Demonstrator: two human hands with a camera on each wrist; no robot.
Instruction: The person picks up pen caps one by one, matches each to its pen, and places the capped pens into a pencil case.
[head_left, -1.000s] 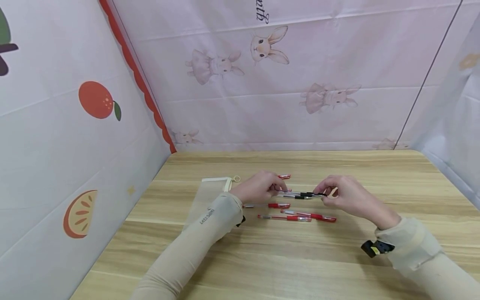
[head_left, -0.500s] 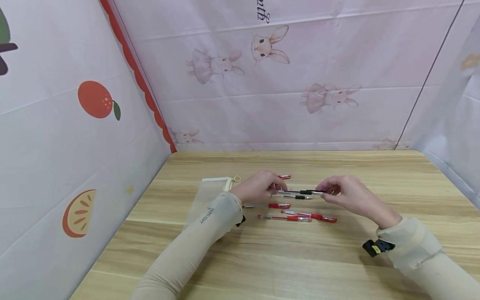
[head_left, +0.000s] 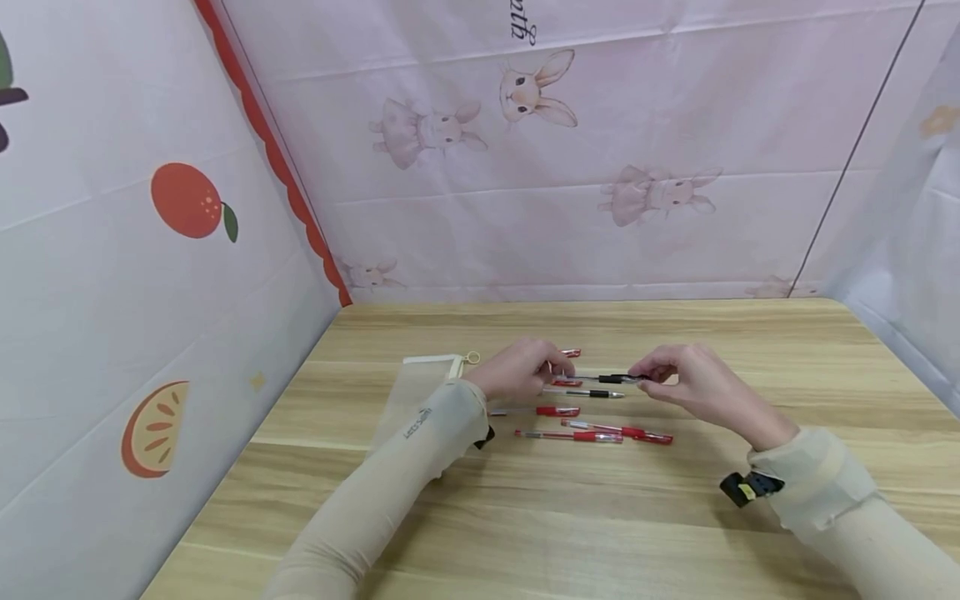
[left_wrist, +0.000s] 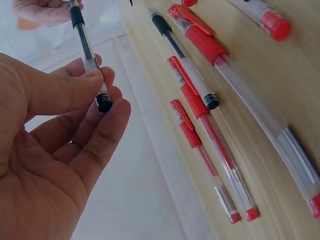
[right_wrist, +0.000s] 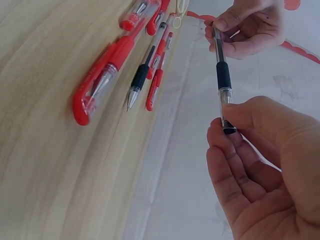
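Observation:
One black gel pen (head_left: 615, 379) is stretched between my two hands above the table. Its plain rear end is pinched by the thumb and fingertips of my left hand (head_left: 521, 369). At the other end, my right hand (head_left: 686, 387) pinches the clear cap, whose black end (right_wrist: 229, 130) shows between thumb and fingers in the right wrist view. Just below it in the head view lies an uncapped black pen (head_left: 600, 393), its bare tip pointing right. Capped red pens (head_left: 558, 411) lie around it, several of them partly behind my left hand and wrist.
A translucent zip pouch (head_left: 408, 392) with a pale edge and a ring pull (head_left: 471, 357) lies left, partly under my left forearm. Two more red pens (head_left: 577, 436) lie crossed nearer me. Printed cloth walls (head_left: 450, 225) rise behind and beside the wooden table (head_left: 570, 525).
The held black pen has moved slightly up in the head view, apart from the uncapped pen that it was close to. My right hand has shifted up slightly with it.

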